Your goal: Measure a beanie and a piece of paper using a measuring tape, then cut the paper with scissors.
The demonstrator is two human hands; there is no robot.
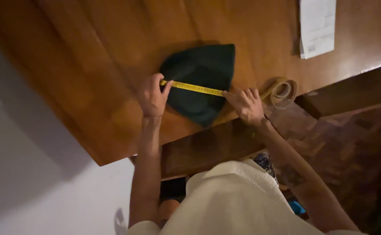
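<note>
Left hand (152, 96) fingers pinch tape (198, 88) end; right hand (248, 105) fingers pin tape on cloth (201, 78). Cloth between fingers, on bench (90, 65). Paper (316, 26) beyond.

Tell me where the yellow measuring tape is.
In the head view, the yellow measuring tape lies stretched across the dark green cloth, pinned between left hand and right hand.

Room, as I see it on my feed: 1 wooden table (90, 65), warm brown, glossy, with glare at its far right edge. 1 white wall (29, 182), plain, shadowed near the table. Parquet floor (351, 148), dark brown. Light dim, warm.
</note>
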